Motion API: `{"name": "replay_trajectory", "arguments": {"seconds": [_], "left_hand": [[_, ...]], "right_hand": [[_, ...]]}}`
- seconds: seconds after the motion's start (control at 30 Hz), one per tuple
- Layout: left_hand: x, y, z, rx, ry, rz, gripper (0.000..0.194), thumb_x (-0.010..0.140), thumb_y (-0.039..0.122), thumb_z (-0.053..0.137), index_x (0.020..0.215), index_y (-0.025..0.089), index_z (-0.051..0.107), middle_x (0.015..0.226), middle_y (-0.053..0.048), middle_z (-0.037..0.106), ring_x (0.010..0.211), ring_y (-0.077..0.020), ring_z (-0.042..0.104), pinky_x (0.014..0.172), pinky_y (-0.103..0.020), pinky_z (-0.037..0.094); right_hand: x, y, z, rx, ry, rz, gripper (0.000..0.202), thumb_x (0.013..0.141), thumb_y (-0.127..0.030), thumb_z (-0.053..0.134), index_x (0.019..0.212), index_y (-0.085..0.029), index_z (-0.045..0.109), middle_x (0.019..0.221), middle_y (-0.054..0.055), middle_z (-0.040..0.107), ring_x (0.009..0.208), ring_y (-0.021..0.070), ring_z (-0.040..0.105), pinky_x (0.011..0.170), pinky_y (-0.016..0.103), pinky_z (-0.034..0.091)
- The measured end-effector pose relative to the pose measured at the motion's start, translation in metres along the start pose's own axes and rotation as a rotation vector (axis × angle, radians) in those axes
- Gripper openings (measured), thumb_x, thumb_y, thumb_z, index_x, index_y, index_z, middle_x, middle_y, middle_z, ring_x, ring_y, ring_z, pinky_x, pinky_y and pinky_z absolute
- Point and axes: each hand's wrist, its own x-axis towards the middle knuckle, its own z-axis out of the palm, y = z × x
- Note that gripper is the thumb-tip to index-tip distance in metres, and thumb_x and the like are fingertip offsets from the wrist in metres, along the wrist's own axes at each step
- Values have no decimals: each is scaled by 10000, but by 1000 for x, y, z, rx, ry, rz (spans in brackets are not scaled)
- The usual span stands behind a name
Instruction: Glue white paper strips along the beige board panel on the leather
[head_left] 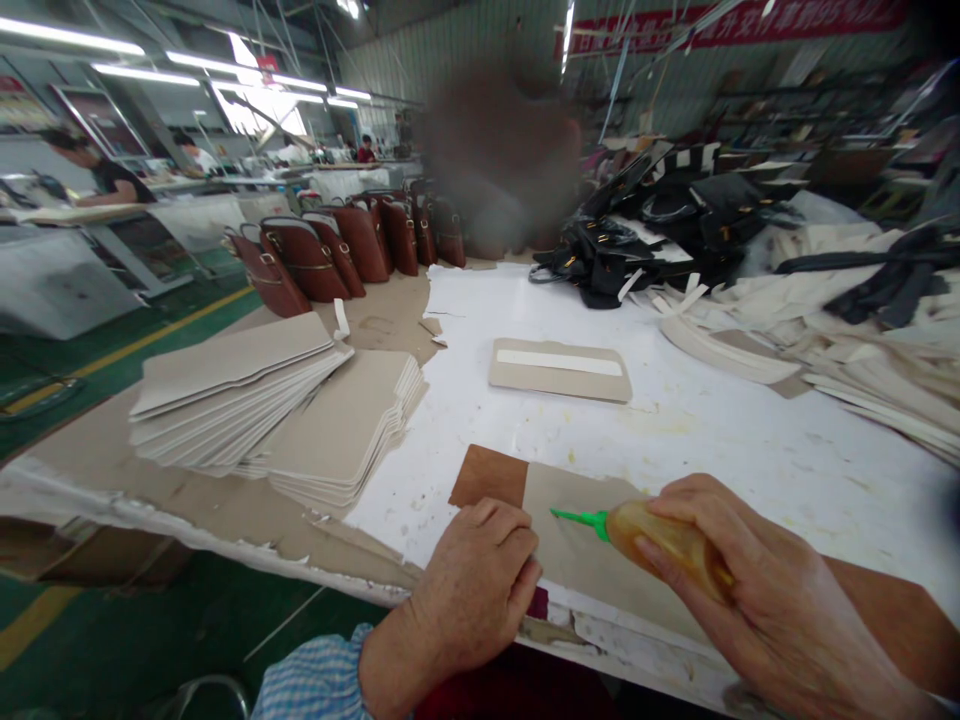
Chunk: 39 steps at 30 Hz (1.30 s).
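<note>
The right hand [757,590] is closed around a glue bottle [664,545], an amber squeeze bottle with a green nozzle [581,519]. The bottle lies nearly level in the grip, nozzle pointing left, tip just above the grey board panel [577,545].

The left hand [472,585] is curled into a loose fist, holding nothing, with its knuckles pressed on the left part of the panel, at the seam where the grey surface meets a brown leather piece [489,476]. The nozzle tip sits just beside the left hand's fingers, so the two hands are near but apart, with the bottle between them.

The panel lies flat at the near edge of the white bench [720,420], directly in front of the person.

Further back on the bench lies a second grey panel with a white strip [559,368]. To the left are two fanned stacks of grey boards [277,410]. Behind them stands a row of brown bags [337,245]. Black bags [645,230] and pale cut strips [825,340] are piled to the right.
</note>
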Motion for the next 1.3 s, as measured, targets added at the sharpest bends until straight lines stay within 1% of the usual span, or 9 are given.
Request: {"name": "replay_trajectory", "arguments": {"seconds": [0.17,0.3,0.4,0.5,0.6,0.7,0.97,1.17,1.3], "left_hand": [[0,0,0,1,1,-6,95,1006,163,684,1087,168,733,1149,-90,744,1068,-299,669,964,-498,592],[0,0,0,10,12,11,80,1000,154,684,1063,166,732,1126,-89,747,1039,-301,676,937,-503,600],[0,0,0,16,16,15,92,991,145,685,1065,163,736,1124,-91,750,1037,-307,682,927,-510,605],[0,0,0,19,19,16,93,987,150,698,1071,163,738,1124,-91,752,1054,-309,683,948,-512,605],[0,0,0,21,25,15,82,990,154,702,1062,166,738,1121,-87,753,1049,-305,682,936,-502,604],[0,0,0,20,27,12,79,993,154,698,1060,169,738,1120,-82,753,1046,-302,682,928,-499,602],[-1,1,0,12,17,14,91,990,155,711,1075,160,741,1127,-91,751,1051,-309,682,940,-515,604],[0,0,0,22,32,22,75,985,150,708,1052,161,738,1101,-85,750,1029,-302,680,923,-499,603],[1,0,0,23,7,13,90,993,157,707,1077,163,738,1128,-86,749,1055,-300,679,953,-503,596]], "right_hand": [[-5,6,-11,-70,3,7,153,1160,-440,540,1192,-305,605,990,17,673,778,188,711,622,289,585],[-4,4,-18,-26,-2,5,186,1162,-480,571,1125,-303,617,920,-2,663,709,161,687,575,243,559],[-1,-1,-16,23,24,-28,197,1183,-460,523,1117,-300,616,913,-10,657,706,139,678,585,217,548],[2,-4,-11,42,-8,-57,136,1188,-386,506,1157,-294,600,946,-11,659,747,124,691,633,199,555],[3,-2,-5,6,-1,-83,112,1178,-343,509,1213,-277,592,997,10,663,797,136,705,656,216,561],[4,-2,-4,-16,11,-99,120,1175,-335,516,1232,-262,593,1022,24,659,832,147,702,682,237,560],[8,-1,-5,37,-29,-78,94,1178,-348,533,1197,-270,582,996,17,643,812,149,678,682,252,548],[7,6,-4,-79,44,-80,173,1182,-413,507,1231,-267,586,1031,24,663,806,153,698,649,253,562],[4,7,-9,-83,51,-35,239,1187,-505,487,1163,-298,603,937,-5,671,714,156,692,572,256,554]]}}
